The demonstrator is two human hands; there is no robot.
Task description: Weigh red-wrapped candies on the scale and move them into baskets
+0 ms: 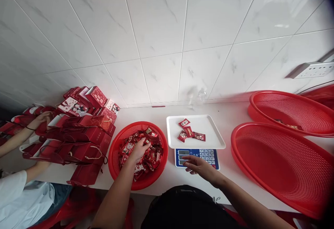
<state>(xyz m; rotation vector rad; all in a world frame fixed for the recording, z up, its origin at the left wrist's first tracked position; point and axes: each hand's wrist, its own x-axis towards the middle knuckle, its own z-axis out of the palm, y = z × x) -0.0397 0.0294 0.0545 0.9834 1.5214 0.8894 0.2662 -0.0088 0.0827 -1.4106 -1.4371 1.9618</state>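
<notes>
My left hand [141, 149] reaches into a round red plastic basket [112, 168] filled with small red-wrapped packets [153, 157]. Its fingers are pinched together at the top of the pile, and what lies between them is hidden. Over the front of a blue-and-white digital scale [198, 152] hovers my right hand [199, 168], fingers apart and holding nothing. On the scale's white tray [211, 131], several red packets [189, 131] lie in a loose group. The digits on the display are too small to read.
Red gift boxes [88, 135] are stacked at the left, where a co-worker's hand [44, 117] reaches among them. Two large red baskets [263, 159] stand at the right. A clear plastic object [201, 95] is by the tiled wall, and a power strip [315, 69] is mounted on it.
</notes>
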